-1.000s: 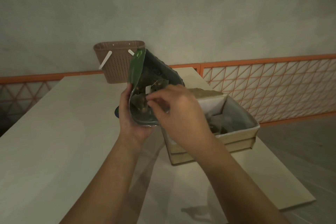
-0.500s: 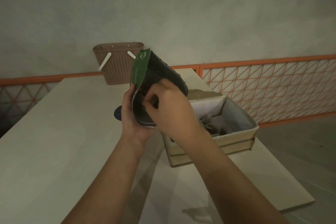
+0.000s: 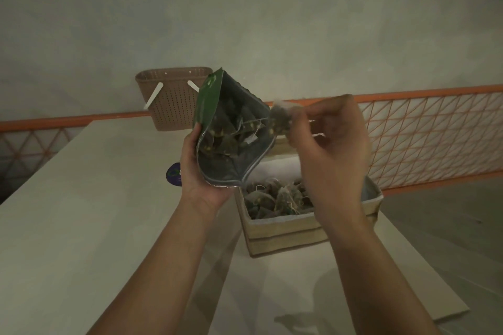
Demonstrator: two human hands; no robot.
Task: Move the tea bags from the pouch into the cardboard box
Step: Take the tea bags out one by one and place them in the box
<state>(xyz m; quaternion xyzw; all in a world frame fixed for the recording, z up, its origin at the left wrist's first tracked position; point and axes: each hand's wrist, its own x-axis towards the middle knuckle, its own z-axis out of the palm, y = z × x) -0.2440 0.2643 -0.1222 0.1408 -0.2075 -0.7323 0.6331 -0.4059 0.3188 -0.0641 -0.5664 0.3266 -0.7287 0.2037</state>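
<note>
Right hand [image 3: 330, 149] pinches a single tea bag [image 3: 280, 119] between thumb and fingertips, lifted clear of the pouch mouth and held in the air above the far end of the cardboard box [image 3: 285, 234]. Its thin string trails back toward the pouch. Left hand [image 3: 202, 171] grips the green foil pouch [image 3: 231, 130] from below and behind, fingers curled round its lower left edge, the opening tilted toward the camera. More tea bags [image 3: 234, 133] with strings and paper tags lie tangled inside against the silver lining. A heap of tea bags [image 3: 275, 196] already fills the near part of the box, which stands on the pale table [image 3: 68, 226] just right of the left forearm. A brown perforated plastic basket [image 3: 174, 100] with white handles sits at the table's far edge, behind the pouch. A dark round sticker [image 3: 174, 174] shows on the tabletop just left of the left hand. An orange lattice railing [image 3: 435, 130] runs along the grey wall beyond.
</note>
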